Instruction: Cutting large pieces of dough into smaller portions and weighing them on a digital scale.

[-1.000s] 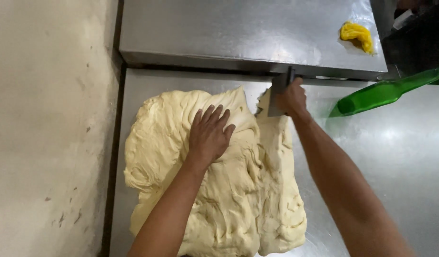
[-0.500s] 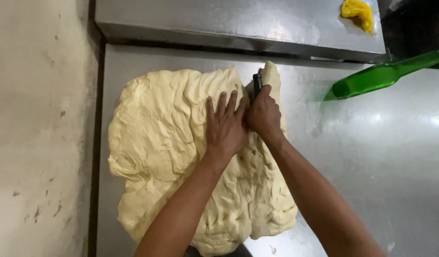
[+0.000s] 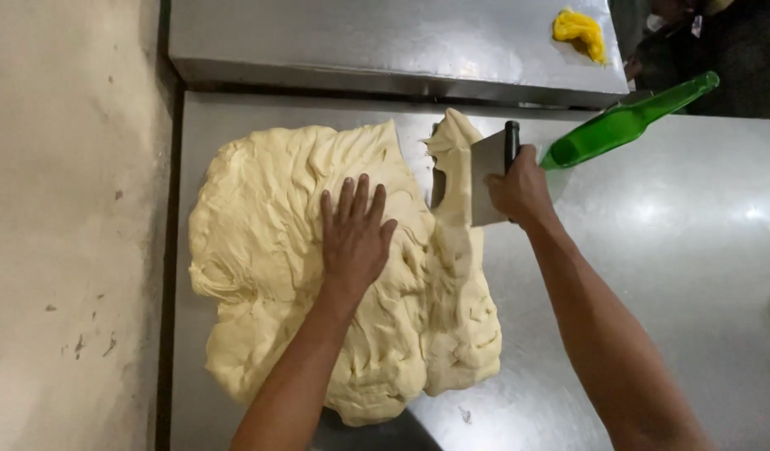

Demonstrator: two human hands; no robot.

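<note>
I see the left hand (image 3: 354, 238) flat, fingers spread, on the dough (image 3: 276, 267); right hand (image 3: 518, 188) grips a scraper (image 3: 487, 175) at one o'clock; strip seemingly half severed

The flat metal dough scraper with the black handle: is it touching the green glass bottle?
Apart. In the head view, the flat metal dough scraper is gripped by the right hand, and bare steel table shows between its handle and the green glass bottle.

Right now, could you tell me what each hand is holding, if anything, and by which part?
The right hand grips a metal dough scraper by its dark handle along the top edge. The left hand holds nothing; it lies flat on the dough.
</note>
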